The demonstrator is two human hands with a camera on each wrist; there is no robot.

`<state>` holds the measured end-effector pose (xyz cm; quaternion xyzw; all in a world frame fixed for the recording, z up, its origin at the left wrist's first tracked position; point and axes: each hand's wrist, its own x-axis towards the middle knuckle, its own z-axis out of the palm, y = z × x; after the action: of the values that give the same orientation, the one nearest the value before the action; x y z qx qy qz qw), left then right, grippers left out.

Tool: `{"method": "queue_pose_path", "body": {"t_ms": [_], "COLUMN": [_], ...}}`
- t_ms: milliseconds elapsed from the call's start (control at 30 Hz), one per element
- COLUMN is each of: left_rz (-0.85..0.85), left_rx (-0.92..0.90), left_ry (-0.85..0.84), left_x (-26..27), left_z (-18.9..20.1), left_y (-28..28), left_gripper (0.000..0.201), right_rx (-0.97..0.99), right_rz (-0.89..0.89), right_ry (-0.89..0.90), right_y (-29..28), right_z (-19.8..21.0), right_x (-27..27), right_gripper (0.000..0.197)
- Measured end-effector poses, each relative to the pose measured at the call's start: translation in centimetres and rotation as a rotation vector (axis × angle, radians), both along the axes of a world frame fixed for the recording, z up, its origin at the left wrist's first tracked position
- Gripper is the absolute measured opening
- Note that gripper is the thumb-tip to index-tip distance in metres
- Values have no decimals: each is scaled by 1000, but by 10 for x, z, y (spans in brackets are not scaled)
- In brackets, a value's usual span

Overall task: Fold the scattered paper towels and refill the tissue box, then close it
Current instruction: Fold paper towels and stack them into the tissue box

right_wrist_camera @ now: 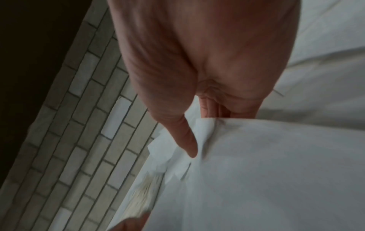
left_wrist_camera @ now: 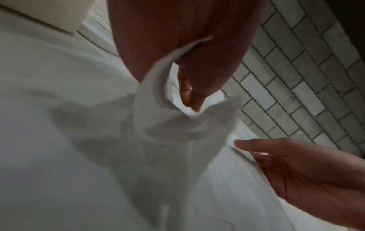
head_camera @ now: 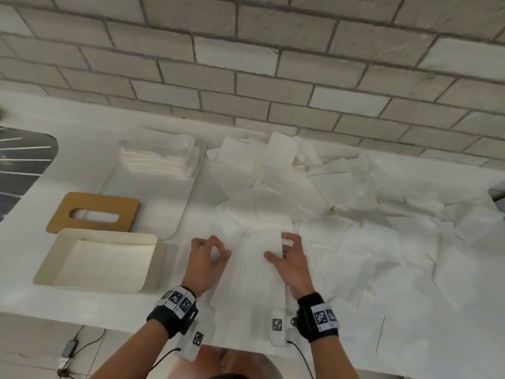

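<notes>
Now both hands (head_camera: 207, 258) (head_camera: 293, 262) pinch one paper towel (head_camera: 254, 258), fingers curled.

A white paper towel (head_camera: 254, 258) hung lifted near the table's front edge, its top corners pinched; loose white towels (head_camera: 314, 181) lay scattered behind. The cream tissue box (head_camera: 153, 263) sat open at left; its slotted wooden lid (head_camera: 62, 214) lay flat just behind; folded towels (head_camera: 158, 154) were stacked beyond.
</notes>
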<state>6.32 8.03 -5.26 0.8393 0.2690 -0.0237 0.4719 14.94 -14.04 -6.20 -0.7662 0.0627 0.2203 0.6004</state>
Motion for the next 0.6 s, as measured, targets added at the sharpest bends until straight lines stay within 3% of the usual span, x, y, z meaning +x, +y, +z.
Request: {"method": "queue_pose_path", "body": {"t_ms": [100,233,367,500,600], "left_rz": [-16,-145,-104,-49,-71], "left_rx": [-13,62,251,252,231], "left_ry": [85,130,-84,-290,-254], "left_x": [3,2,-4,-13,-6], "left_z": [-3,-1,5,35,34], "left_y": [-5,-12,-13,-5,-3], "left_gripper": [50,16,9,15,14], "right_rx": [-64,-44,28,358,341], "right_rz": [-17,-102,-33,95,88], "right_ry": [-16,1,-111,-107,-140], "right_y": [13,24,17,9,6], "right_z": [-7,1,39,102,119], "right_x": [-18,-27,-31,-38,-38], "right_gripper": [53,35,3,24,30]}}
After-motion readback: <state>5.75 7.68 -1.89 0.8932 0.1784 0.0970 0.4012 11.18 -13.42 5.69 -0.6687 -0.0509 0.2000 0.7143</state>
